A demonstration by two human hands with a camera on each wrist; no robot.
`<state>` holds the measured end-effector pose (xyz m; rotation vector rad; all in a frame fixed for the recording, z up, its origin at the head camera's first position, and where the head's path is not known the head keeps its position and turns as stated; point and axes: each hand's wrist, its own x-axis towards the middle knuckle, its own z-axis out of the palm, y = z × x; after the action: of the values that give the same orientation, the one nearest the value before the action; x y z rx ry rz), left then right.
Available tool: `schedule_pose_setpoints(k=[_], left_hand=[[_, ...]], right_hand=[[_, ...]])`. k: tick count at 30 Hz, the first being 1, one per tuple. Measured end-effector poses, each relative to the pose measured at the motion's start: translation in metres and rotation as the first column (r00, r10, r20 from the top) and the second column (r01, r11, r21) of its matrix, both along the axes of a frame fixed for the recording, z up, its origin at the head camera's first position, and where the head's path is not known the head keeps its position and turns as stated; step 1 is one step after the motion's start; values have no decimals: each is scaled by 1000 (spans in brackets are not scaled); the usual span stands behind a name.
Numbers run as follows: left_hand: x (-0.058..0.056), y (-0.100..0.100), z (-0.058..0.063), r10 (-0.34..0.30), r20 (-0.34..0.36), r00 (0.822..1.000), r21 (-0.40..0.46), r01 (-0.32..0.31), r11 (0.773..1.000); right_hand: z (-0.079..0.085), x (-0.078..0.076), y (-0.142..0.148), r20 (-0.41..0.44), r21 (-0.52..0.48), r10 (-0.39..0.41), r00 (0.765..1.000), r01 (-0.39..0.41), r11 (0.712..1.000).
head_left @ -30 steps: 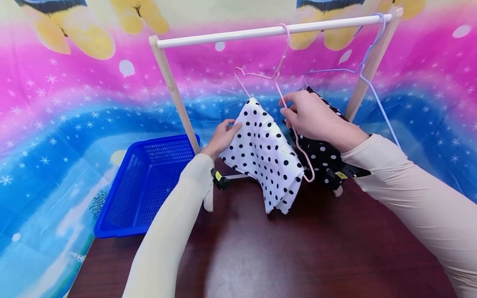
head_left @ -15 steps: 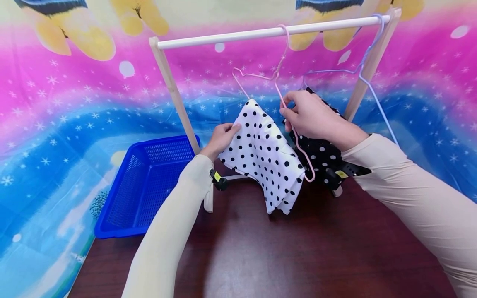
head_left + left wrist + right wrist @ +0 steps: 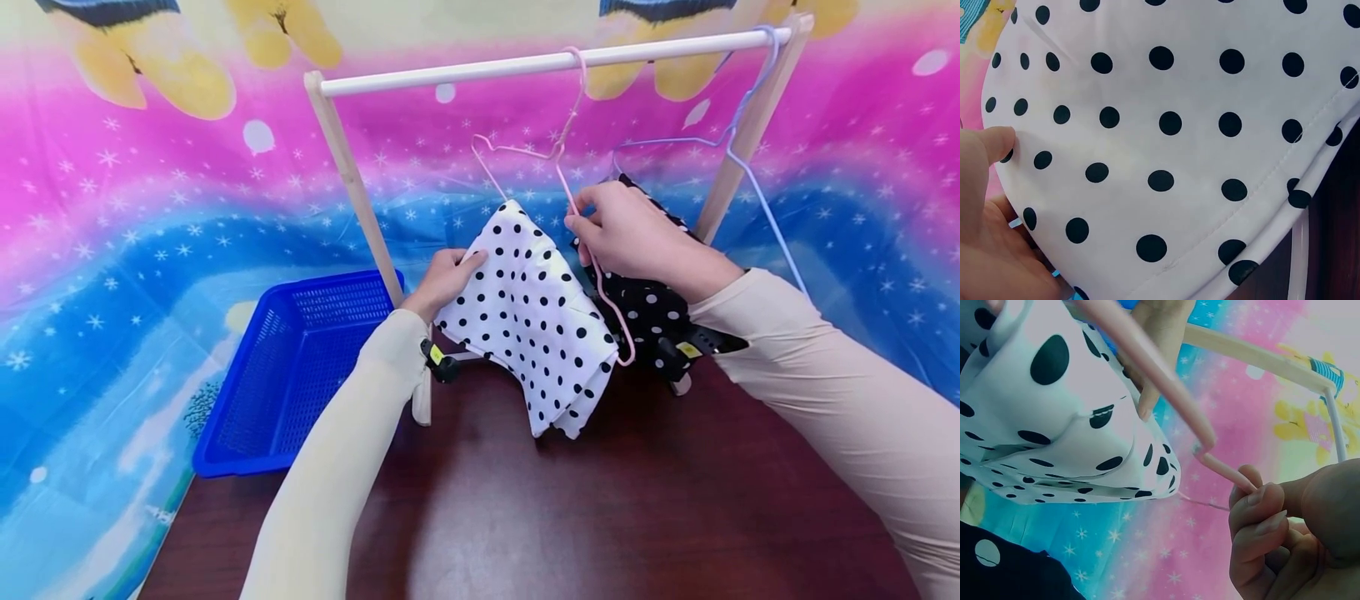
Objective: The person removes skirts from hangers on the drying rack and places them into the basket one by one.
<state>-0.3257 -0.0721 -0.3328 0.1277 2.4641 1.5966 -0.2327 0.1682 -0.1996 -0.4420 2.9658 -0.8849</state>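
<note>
A white garment with black polka dots [image 3: 536,308] hangs over the left arm of a pink hanger [image 3: 611,308]. The hanger's hook sits on the white rail [image 3: 450,73]. My left hand [image 3: 448,279] pinches the garment's left edge, thumb in front and fingers behind the cloth; the left wrist view shows the thumb [image 3: 999,144] on the dotted fabric [image 3: 1129,150]. With thumb and fingers, my right hand [image 3: 626,233] grips the hanger's right arm, which is bare of cloth. In the right wrist view, these fingers [image 3: 1260,519] curl at the pink rod [image 3: 1229,472].
Behind my right hand, a black garment with white dots [image 3: 648,312] hangs from a purple-blue hanger [image 3: 757,196] at the rail's right end. Wooden posts [image 3: 348,175] support the rail. A blue plastic basket [image 3: 247,350] stands left on the dark wooden table [image 3: 600,517].
My left hand has come down slightly with the garment's edge, and the cloth's lower left corner has shifted a little left and down. My right hand keeps its hold on the hanger.
</note>
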Motion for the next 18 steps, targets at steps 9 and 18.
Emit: schedule_pose_setpoints(k=[9,18], left_hand=[[4,-1,3,-13,-22,1000,-9,12,1000],[13,5,11,-64,-82,995,-67,59,996]], right_hand=[[-1,2,1,-43,7,3,999,-2,1000],[-6,5,2,-147,-7,-16,989,15,1000]])
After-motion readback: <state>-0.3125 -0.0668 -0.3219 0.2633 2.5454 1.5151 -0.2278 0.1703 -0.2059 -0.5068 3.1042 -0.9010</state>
